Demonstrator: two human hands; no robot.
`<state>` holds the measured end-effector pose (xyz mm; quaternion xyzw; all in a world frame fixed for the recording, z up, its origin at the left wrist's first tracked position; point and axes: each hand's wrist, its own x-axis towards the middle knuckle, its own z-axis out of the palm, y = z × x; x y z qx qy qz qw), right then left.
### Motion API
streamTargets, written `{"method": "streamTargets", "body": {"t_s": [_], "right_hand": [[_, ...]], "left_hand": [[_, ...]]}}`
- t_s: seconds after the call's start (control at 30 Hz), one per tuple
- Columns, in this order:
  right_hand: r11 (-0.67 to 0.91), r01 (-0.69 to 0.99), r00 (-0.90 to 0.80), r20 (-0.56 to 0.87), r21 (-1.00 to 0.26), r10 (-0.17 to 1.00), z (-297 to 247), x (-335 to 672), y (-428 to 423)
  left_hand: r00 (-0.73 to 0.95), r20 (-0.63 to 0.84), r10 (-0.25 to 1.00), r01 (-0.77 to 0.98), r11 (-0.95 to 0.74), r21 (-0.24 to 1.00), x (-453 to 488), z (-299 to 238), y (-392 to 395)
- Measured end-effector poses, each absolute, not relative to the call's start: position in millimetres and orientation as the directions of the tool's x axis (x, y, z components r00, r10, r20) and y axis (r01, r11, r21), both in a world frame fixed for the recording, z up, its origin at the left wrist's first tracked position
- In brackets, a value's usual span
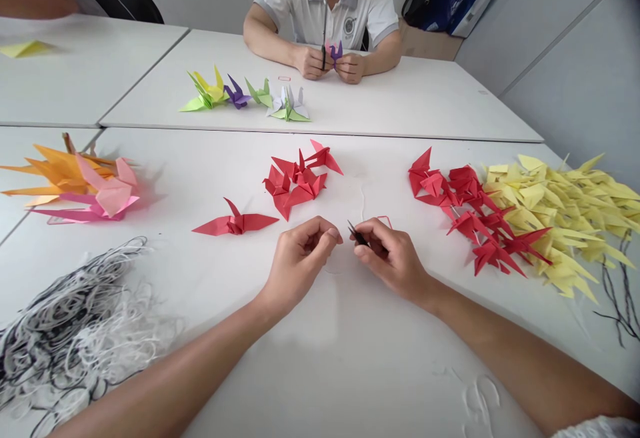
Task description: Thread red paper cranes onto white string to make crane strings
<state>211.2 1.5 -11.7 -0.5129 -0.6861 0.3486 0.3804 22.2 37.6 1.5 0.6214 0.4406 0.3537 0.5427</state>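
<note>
My left hand point(299, 268) hovers over the white table with its fingertips pinched together; nothing held shows clearly between them. My right hand point(393, 258) grips a small black pointed tool point(358, 233), whose tip faces my left fingertips. A thin white thread point(363, 201) lies on the table just above the tool, and a small red thread loop point(385, 221) sits behind my right fingers. The nearest paper crane, a red one point(235, 223), lies left of my hands. A red crane cluster point(297, 181) stands beyond them.
To the right lie a heap of red paper cranes point(473, 218) and a heap of yellow ones point(555, 218). Orange and pink cranes point(85, 185) are at the left, above a tangle of black and white thread point(75, 331). Across the far table, a seated person point(323, 18) holds a black tool and a small crane, near several coloured cranes point(245, 95).
</note>
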Motion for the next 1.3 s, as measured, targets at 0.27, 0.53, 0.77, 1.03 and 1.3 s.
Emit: {"method": "streamTargets", "body": {"t_s": [0.27, 0.53, 0.77, 1.03, 1.3], "right_hand": [[0.144, 0.305, -0.161, 0.098, -0.941, 0.982, -16.9, 211.5, 3.2], [0.227, 0.318, -0.145, 0.190, -0.920, 0.971, -17.3, 210.8, 1.6], [0.252, 0.307, -0.163, 0.210, -0.918, 0.964, -16.3, 211.4, 2.5], [0.211, 0.263, -0.194, 0.163, -0.941, 0.967, -12.0, 213.3, 1.3], [0.344, 0.275, -0.683, 0.070, -0.898, 0.728, -5.5, 209.4, -6.3]], "left_hand": [[0.497, -0.006, 0.868, 0.218, -0.118, 0.969, 23.8, -2.0, 35.8], [0.528, 0.034, 0.849, 0.299, -0.223, 0.928, 24.5, -2.2, 35.4], [0.519, 0.011, 0.855, 0.287, -0.186, 0.940, 24.4, -2.0, 36.0], [0.493, -0.012, 0.870, 0.262, -0.135, 0.956, 24.2, 0.0, 35.5], [0.338, -0.041, 0.940, 0.186, -0.024, 0.982, 22.5, 4.2, 37.9]]}}
